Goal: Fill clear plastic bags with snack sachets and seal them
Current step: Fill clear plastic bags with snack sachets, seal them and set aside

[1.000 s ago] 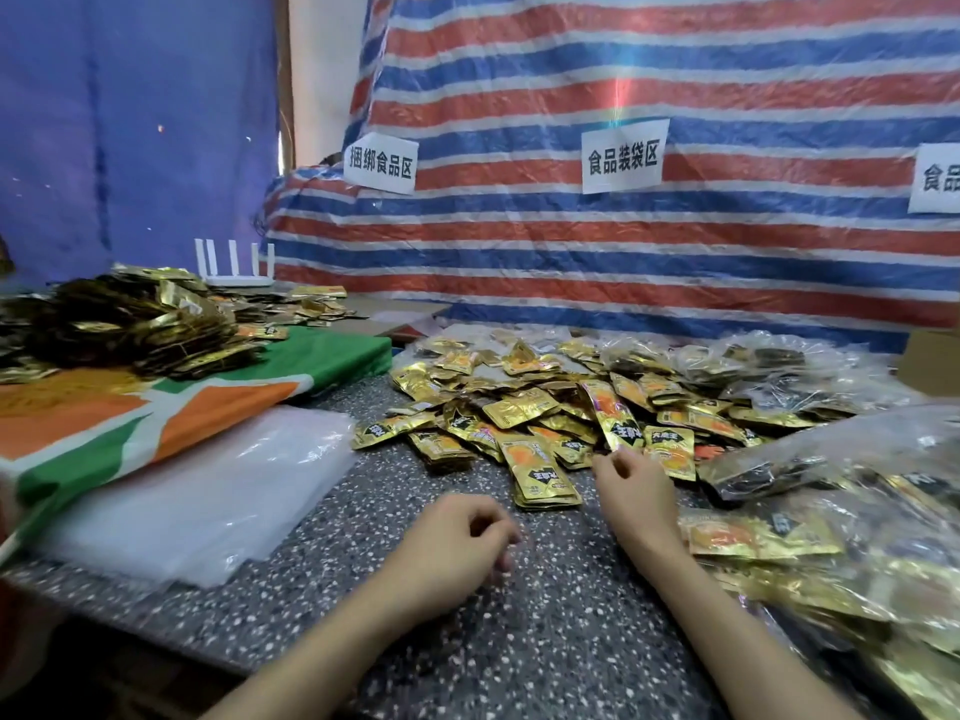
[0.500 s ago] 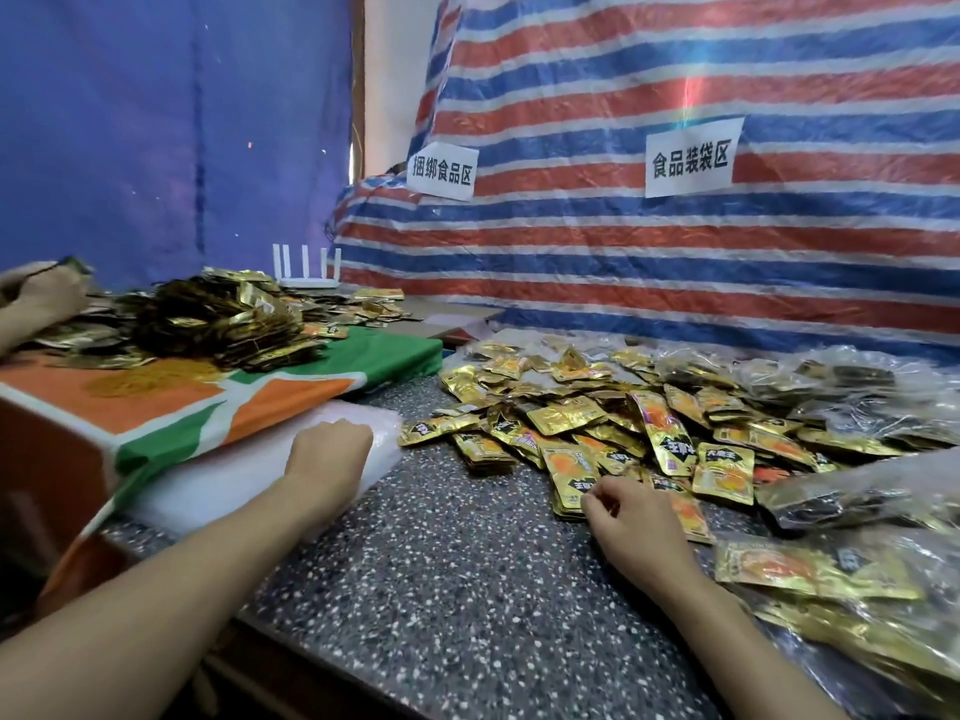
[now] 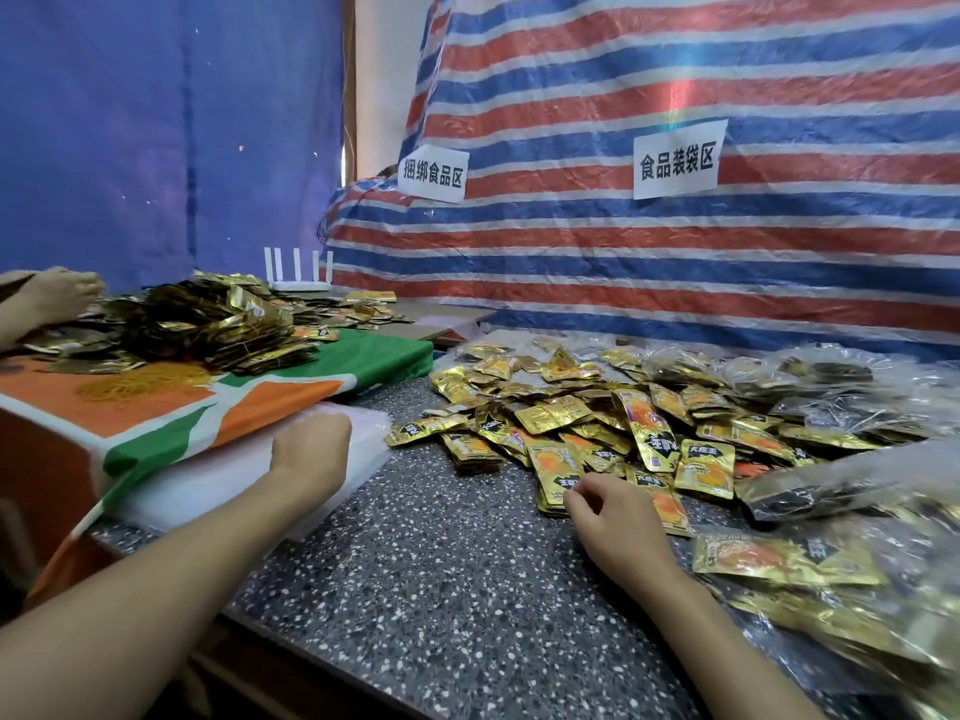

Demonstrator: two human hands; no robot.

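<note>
A loose heap of gold snack sachets (image 3: 571, 413) lies on the speckled counter (image 3: 441, 589). My right hand (image 3: 608, 517) rests at the heap's near edge, fingers curled, fingertips against a small stack of sachets (image 3: 558, 470), with nothing lifted. At the left lies a flat stack of clear plastic bags (image 3: 218, 485). My left hand (image 3: 311, 449) sits on its top right corner, knuckles up. Its fingertips are hidden, so I cannot tell whether it grips a bag. Filled clear bags (image 3: 831, 485) pile up at the right.
An orange, green and white cloth (image 3: 156, 407) covers a raised surface on the left, carrying bundled sachets (image 3: 218, 324) and yellow rubber bands (image 3: 140, 381). Another person's hand (image 3: 57, 293) reaches there. A white router (image 3: 296, 267) stands behind. A striped tarp (image 3: 623, 252) walls the back.
My left hand moved from the counter's middle leftward onto the stack of clear bags. My right hand stayed by the sachets. The view turned left, and another person's hand came into sight.
</note>
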